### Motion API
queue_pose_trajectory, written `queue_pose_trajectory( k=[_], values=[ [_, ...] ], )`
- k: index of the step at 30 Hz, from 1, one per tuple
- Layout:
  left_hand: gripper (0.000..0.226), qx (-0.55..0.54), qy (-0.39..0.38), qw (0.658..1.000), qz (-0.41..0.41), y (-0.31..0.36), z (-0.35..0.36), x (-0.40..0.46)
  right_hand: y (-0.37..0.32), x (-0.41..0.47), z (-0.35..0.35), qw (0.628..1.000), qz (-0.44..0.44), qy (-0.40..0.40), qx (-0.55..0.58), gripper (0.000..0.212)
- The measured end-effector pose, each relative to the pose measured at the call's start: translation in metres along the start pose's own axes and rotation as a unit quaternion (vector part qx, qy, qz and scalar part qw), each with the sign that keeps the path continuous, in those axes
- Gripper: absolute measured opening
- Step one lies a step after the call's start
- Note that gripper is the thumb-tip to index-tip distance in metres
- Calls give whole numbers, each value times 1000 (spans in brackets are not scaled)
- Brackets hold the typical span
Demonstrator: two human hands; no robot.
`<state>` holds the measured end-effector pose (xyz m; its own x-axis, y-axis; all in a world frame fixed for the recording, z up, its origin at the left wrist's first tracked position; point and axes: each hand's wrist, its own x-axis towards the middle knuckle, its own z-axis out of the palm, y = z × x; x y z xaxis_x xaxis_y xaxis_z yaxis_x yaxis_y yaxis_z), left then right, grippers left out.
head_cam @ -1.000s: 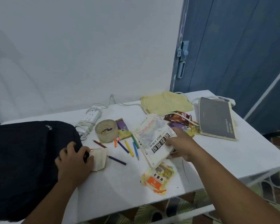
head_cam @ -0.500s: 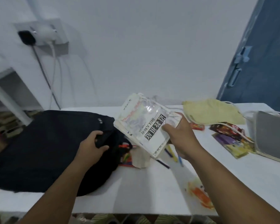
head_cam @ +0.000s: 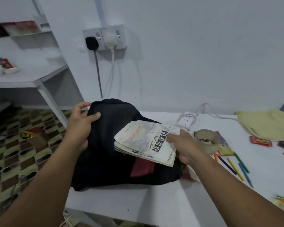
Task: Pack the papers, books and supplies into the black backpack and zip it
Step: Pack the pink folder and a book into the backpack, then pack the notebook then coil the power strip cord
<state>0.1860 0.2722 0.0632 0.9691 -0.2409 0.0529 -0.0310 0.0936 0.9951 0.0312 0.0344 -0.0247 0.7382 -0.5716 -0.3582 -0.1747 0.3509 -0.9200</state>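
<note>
Fabric of the black backpack is gripped in our left hand; our right hand clutches the book, seemingly partway inside.

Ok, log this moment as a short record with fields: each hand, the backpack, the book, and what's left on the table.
left hand: grips the black backpack flap, holding it up
right hand: grip on the book, pushing it into the opening
backpack: open, unzipped, on the white table
book: partly inside, cover up
inside backpack: something red, unclear what
left on table: tape roll, coloured pencils, yellow cloth bag, power strip
</note>
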Motion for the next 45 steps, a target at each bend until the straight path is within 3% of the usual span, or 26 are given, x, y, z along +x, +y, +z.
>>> queue_pose_trajectory(
  k=[4,6,11,16,22,25,27,29,32,34,39,42,45],
  values=[
    [37,-11,-76,996,38,23,4,6,0,17,19,990,-64,14,-126,20],
    [38,-9,-94,995,44,30,3,11,-2,22,20,981,-84,15,-176,26],
    [37,-30,-125,991,32,30,-1,20,-18,25,25,992,-71,10,-100,26],
    [39,-50,-162,985,30,27,5,20,-17,39,60,990,-60,-4,-131,24],
    [38,-50,-183,982,23,17,10,21,5,66,105,996,34,-36,-69,23],
    [35,-53,-158,986,-3,6,7,25,15,76,118,995,78,23,55,18],
    [34,-52,-132,990,-25,-2,2,29,26,78,119,992,55,87,74,17],
    [34,-59,-110,991,-44,-8,-2,30,40,75,120,994,-3,105,-32,32],
    [35,-58,-97,992,-59,-16,-2,27,51,60,127,990,-40,18,-134,49],
    [36,-60,-94,992,-64,-19,0,25,53,61,133,985,-56,-13,-160,72],
    [35,-49,-86,993,-59,-22,12,19,51,59,133,975,-79,-132,-161,90],
    [34,6,-122,992,-43,-29,32,12,37,48,101,984,-104,-101,-108,69],
    [36,112,-204,972,-3,-43,72,-7,21,28,50,990,-132,-41,-27,46]
  ],
)
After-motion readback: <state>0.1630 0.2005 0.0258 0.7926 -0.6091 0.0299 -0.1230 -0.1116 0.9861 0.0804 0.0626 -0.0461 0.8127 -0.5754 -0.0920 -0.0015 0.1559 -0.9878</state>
